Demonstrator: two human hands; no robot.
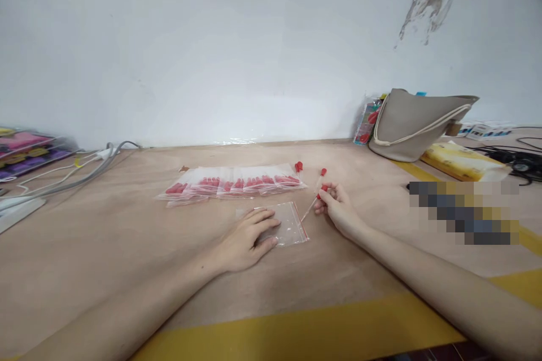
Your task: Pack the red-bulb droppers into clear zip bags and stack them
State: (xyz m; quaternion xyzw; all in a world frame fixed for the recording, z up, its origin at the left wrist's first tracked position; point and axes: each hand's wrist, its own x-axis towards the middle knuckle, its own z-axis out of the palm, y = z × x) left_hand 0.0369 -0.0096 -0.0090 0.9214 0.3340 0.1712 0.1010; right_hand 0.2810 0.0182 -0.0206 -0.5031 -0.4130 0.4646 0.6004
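My left hand (pixel 254 234) lies spread on a clear zip bag (pixel 288 224), its fingertips pressing the plastic onto the table. Between the fingers of my right hand (pixel 336 207) is the red bulb of a dropper (pixel 310 208). Its thin clear stem slants down to the left, with the tip at the bag's red-lined mouth. I cannot tell whether the tip is inside. Behind the right hand lies a loose dropper (pixel 323 172) with a red bulb. More red bulbs (pixel 298 167) lie by the right end of a row of overlapping filled zip bags (pixel 237 183).
A grey bag (pixel 417 124) with a cord stands at the back right beside a yellow packet (pixel 463 162) and black cables (pixel 520 163). Cables (pixel 91 166) and colourful packs (pixel 29 152) are at the left. Yellow tape (pixel 296 327) runs along the front edge. A pixelated patch hides something at right.
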